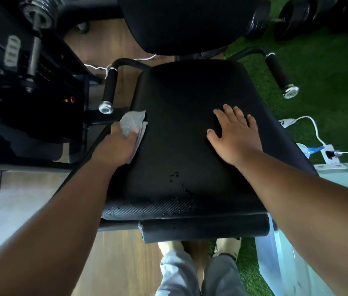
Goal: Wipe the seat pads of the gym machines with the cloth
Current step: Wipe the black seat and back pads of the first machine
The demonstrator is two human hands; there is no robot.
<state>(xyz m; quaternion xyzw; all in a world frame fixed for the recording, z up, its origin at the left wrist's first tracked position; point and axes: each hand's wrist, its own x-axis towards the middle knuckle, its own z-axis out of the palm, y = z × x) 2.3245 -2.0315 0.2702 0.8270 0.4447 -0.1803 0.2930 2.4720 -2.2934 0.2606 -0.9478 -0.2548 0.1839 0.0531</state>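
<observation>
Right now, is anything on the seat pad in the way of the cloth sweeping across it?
Only the right hand, resting flat on the black textured seat pad. The left hand holds the grey folded cloth at the pad's left edge.

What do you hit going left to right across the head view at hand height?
Left handle → cloth held by left hand → seat pad → right hand flat on it → white power strip on the green turf.

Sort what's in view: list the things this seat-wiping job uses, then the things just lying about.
In use: cloth, gripped by left hand; seat pad, right hand flat on it.

Lying about: dumbbells, power strip, white cable, side handles.
</observation>
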